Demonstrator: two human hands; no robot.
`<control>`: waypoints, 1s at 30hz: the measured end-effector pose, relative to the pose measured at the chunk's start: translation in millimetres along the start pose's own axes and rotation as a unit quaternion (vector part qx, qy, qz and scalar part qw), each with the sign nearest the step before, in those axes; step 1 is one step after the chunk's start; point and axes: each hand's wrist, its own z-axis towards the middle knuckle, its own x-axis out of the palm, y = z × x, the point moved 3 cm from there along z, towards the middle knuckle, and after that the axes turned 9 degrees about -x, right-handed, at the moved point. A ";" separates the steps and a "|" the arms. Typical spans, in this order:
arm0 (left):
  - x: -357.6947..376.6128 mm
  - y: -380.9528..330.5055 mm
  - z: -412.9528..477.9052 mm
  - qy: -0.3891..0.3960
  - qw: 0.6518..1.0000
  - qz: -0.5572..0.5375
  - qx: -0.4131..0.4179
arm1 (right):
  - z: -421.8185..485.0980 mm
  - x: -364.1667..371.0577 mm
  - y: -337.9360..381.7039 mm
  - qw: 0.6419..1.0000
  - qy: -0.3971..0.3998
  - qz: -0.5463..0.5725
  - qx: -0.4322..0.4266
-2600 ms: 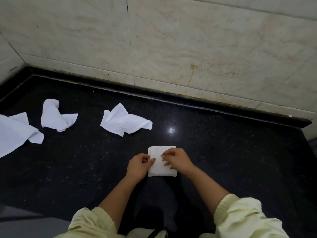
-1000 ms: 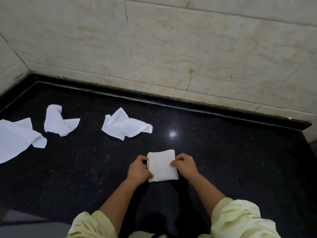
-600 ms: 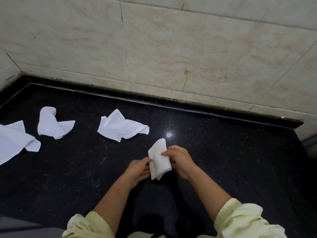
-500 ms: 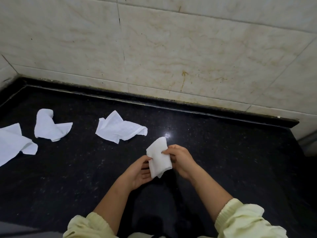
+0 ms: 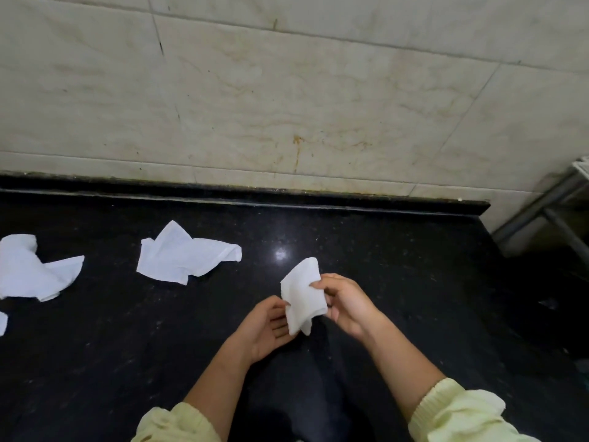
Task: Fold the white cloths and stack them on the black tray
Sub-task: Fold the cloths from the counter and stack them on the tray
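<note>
A folded white cloth (image 5: 301, 296) is held up off the black counter, tilted on one corner. My right hand (image 5: 345, 301) pinches its right edge between thumb and fingers. My left hand (image 5: 266, 325) is beneath its lower left, palm up with fingers apart, touching the cloth's edge. A crumpled white cloth (image 5: 185, 255) lies on the counter to the left. Another crumpled cloth (image 5: 32, 269) lies at the far left, and a scrap of a third (image 5: 2, 323) shows at the left edge. No black tray is in view.
The black stone counter (image 5: 398, 282) runs back to a raised black lip under a beige tiled wall (image 5: 287, 106). Its right end stops near a metal rack (image 5: 554, 199) at the far right edge.
The folded cloth was flat on the counter under both hands; it has since been lifted and tilted. My left hand has loosened under it. The view has swung to the right.
</note>
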 end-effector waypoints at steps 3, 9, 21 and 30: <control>18.8 2.3 2.4 0.034 0.999 -0.006 -0.006 | -7.9 -14.3 4.6 1.000 -0.021 0.004 -0.009; 37.4 7.5 12.4 0.006 0.998 0.052 0.022 | -30.7 -60.1 2.9 0.995 -0.096 0.003 -0.010; 116.5 42.8 14.6 0.041 0.975 0.218 0.033 | -95.4 -157.9 -4.9 0.986 -0.161 0.045 -0.002; 254.0 101.7 13.8 0.076 0.969 0.225 0.071 | -160.0 -279.6 45.2 0.986 -0.158 0.027 -0.055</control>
